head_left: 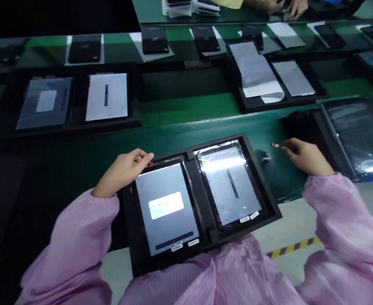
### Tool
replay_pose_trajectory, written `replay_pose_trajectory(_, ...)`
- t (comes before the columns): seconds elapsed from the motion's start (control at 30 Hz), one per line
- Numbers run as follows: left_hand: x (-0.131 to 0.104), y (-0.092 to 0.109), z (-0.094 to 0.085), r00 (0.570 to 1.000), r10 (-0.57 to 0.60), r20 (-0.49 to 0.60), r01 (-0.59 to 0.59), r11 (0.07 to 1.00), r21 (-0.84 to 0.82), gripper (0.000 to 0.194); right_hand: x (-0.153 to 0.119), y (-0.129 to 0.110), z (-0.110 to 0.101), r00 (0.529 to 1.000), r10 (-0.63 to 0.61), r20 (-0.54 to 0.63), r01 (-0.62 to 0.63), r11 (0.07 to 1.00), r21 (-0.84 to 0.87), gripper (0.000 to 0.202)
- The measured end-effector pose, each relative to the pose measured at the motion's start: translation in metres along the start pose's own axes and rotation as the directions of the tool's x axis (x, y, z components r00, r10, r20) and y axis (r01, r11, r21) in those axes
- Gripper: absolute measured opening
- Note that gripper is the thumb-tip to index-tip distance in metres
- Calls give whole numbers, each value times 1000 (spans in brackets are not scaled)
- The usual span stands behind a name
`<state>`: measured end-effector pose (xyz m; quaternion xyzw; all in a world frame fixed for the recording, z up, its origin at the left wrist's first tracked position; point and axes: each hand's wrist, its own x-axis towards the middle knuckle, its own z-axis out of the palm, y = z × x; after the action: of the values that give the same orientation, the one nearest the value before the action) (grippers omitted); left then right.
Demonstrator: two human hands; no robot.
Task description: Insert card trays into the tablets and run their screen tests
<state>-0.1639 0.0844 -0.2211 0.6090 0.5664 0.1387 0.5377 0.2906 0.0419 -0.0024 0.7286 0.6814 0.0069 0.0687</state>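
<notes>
Well, left hand [126,170] pinching, tablet [167,226] alongside

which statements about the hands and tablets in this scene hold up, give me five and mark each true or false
1. The left hand is at the far edge of the left tablet in the near tray. True.
2. The right hand rests on the right tablet. False: it is off to that tablet's right, its fingertips next to a small colourful piece.
3. Both tablets in the near tray are dark. False: both are lit.
4. Striped tape shows on the floor. True.
5. The person's sleeves are green. False: they are pinkish purple.
</notes>
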Motion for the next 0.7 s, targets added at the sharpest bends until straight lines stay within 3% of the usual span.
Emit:
replay_pose_trajectory(0.07,-13,16,-3,999,-53,-5,53,975,215,55,-6,24,18,1000,-5,-4,5,1000,29,18)
replay_pose_trajectory(0.13,-27,39,-4,990,-76,-115,121,878,464,66,0,36,33,1000,-16,-26,17,999,49,19)
replay_pose_trajectory(0.23,-35,83,10,948,81,-308,142,758,637,65,19,44,46,998,-63,-14,64,994,84,14)
replay_pose_trajectory(0.27,-31,97,19,941,160,-299,71,769,636,58,25,47,48,996,-87,2,86,991,100,11)
replay_pose_trajectory(0.33,-15,120,44,935,320,-152,-175,789,589,46,34,51,48,989,-138,45,131,981,141,10)
replay_pose_trajectory(0.4,4,132,73,894,446,28,-388,744,543,42,39,53,45,977,-188,101,167,968,188,11)
replay_pose_trajectory(0.43,12,134,87,877,475,68,-434,725,534,41,39,52,42,969,-211,125,183,961,205,11)
replay_pose_trajectory(0.5,23,133,109,868,490,81,-454,716,530,43,38,45,37,958,-231,171,181,947,267,11)
replay_pose_trajectory(0.57,25,127,120,873,486,47,-438,736,517,48,36,27,29,955,-204,217,102,908,405,10)
replay_pose_trajectory(0.63,24,123,119,878,479,17,-426,763,486,46,34,-2,20,963,-156,219,-1,812,584,9)
replay_pose_trajectory(0.7,21,122,106,882,472,7,-423,784,454,34,32,-39,10,979,-129,158,-22,701,712,8)
